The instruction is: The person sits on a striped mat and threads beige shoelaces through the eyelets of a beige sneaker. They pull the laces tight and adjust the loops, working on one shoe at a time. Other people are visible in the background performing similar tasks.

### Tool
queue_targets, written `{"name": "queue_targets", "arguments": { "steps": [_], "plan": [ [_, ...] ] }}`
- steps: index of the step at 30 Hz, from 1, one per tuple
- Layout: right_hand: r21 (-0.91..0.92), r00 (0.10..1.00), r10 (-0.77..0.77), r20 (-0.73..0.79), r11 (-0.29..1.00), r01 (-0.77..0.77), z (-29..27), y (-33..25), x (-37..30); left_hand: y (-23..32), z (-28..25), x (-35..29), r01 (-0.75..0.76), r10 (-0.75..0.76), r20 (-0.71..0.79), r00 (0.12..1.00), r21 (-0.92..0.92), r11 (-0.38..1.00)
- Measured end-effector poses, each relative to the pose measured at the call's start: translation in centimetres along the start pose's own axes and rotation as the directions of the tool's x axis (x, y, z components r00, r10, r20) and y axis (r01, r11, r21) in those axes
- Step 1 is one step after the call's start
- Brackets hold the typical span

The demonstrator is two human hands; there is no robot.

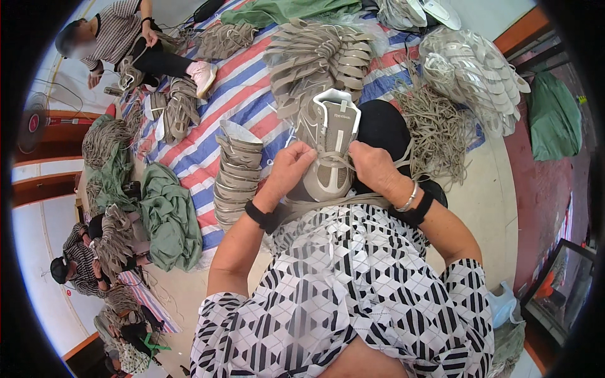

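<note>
As the patterned shirt [340,271] is filling the near side, the upper [326,143] is lying just beyond it, btwn L hand [291,165] and R hand [380,169], abt equally near both. The toe is pointing back at the wearer, long axis running fore-and-aft, tongue [341,120] rising at the far end. Both grips are closing on lace [334,158], thumb to finger, one per edge, so it's crossing roughly square to that axis. Farther out, a stack [238,173] is standing L, a lace pile [435,126] is sprawling R; beyond, more uppers [318,53] are covering part of the striped sheet [242,101].
</note>
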State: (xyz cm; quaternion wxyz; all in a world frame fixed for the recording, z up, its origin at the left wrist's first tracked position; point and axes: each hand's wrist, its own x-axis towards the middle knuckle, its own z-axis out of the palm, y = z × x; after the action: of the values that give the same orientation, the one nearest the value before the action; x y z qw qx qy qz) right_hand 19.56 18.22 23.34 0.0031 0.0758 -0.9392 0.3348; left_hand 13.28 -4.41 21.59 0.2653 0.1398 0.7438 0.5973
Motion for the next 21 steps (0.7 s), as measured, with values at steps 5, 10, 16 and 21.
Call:
{"name": "queue_targets", "arguments": {
  "steps": [5, 10, 16, 21],
  "plan": [
    [0.354, 0.938, 0.168, 0.302, 0.894, -0.274, -1.6, 0.7, 0.8, 0.8, 0.2, 0.4, 0.106, -0.107, -0.049, 0.993, -0.03, 0.994],
    [0.337, 0.93, 0.159, 0.33, 0.901, -0.274, -1.6, 1.0, 0.9, 2.6, 1.5, 0.5, -0.155, 0.298, -0.143, 0.944, 0.605, 0.781],
    [-0.264, 0.927, -0.374, 0.029, 0.892, 0.368, -2.4, 0.7, 1.1, 6.9, 1.0, 1.8, -0.401, 0.361, 0.283, 0.888, 0.862, 0.31],
    [-0.359, 0.85, -0.508, 0.139, 0.774, 0.522, -3.8, 0.6, 2.3, 9.6, -0.2, 4.1, -0.692, 0.477, 0.643, 0.6, 0.716, -0.095]
  ]
}}
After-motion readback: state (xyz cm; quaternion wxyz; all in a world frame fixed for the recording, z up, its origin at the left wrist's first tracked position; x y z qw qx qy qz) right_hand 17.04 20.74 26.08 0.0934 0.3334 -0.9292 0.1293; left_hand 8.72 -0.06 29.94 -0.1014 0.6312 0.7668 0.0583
